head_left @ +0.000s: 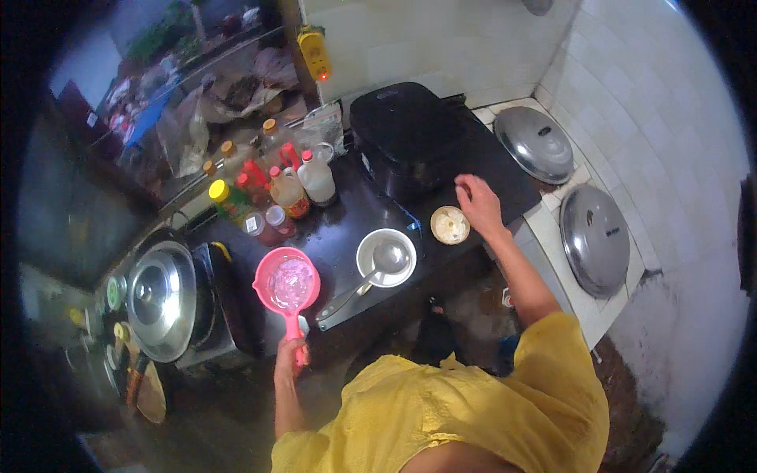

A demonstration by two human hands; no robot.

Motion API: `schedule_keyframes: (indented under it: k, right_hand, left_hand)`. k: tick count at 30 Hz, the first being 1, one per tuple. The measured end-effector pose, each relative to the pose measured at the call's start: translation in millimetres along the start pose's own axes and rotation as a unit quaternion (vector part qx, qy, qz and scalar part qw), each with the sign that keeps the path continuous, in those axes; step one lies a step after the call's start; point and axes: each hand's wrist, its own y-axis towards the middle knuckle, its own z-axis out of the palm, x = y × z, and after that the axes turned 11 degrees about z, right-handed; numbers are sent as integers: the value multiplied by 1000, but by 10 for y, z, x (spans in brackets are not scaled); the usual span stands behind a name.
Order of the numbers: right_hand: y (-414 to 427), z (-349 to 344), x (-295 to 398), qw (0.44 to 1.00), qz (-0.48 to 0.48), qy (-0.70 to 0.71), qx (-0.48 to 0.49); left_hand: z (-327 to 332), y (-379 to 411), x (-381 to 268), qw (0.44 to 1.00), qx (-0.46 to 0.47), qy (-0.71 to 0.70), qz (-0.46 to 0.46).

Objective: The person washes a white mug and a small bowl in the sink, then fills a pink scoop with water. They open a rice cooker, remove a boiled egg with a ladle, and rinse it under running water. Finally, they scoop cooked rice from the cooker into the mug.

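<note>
My left hand (292,353) grips the handle of a pink plastic dipper (287,282), which holds clear liquid with a rippled surface. My right hand (479,204) is just beyond and right of a small round bowl (450,225) with pale, whitish contents. Its fingers are bent, and whether anything is pinched in them cannot be made out. Between the two hands stands a white mug (386,258) with its handle towards me. A metal ladle (391,256) rests in the mug, its handle leaning out to the lower left.
Several bottles (317,180) and jars crowd the back left of the dark counter (343,233). A black lidded appliance (404,139) stands behind. Two metal lids (595,241) lie on the tiled ledge at right. A lidded pan (161,301) sits at far left.
</note>
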Motion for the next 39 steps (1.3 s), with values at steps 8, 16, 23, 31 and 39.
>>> schedule_keyframes:
  k: [8, 16, 23, 31, 39]
  right_hand:
    - [1214, 511, 22, 961, -241, -115, -73]
    - [1463, 534, -44, 948, -299, -108, -10]
    - [1550, 298, -47, 933, -349, -88, 4]
    - [1974, -173, 0, 923, -380, -22, -60]
    - [2599, -224, 393, 916, -377, 94, -99]
  left_hand:
    - [-298, -377, 153, 886, -380, 93, 249]
    - [1221, -627, -558, 653, -579, 148, 466]
    - [1897, -406, -589, 667, -512, 198, 503]
    - [2146, -205, -324, 672, -537, 360, 361]
    - [1881, -46, 6, 836, -496, 15, 232]
